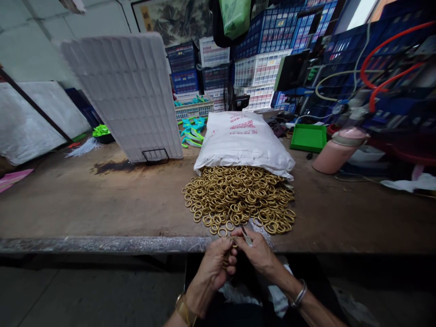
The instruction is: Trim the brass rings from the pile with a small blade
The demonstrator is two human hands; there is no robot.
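Gold-coloured rings (238, 195) spill in a heap from under a white sack (243, 141) with red print, near the table's front edge. My left hand (216, 263) is curled round several gold rings just in front of that edge. Close against it, my right hand (257, 252) is closed, with a small metal tool (247, 237) held between thumb and fingers. The fingertips of both hands meet at a ring; exactly which fingers pinch it is too small to tell.
On the wooden table (136, 200), a tall white padded panel (126, 95) leans at the left. Farther right are a green tray (308, 138) and a pink bottle (337, 152). Teal and green strips (192, 131) lie behind the sack, before stacked crates (260, 68).
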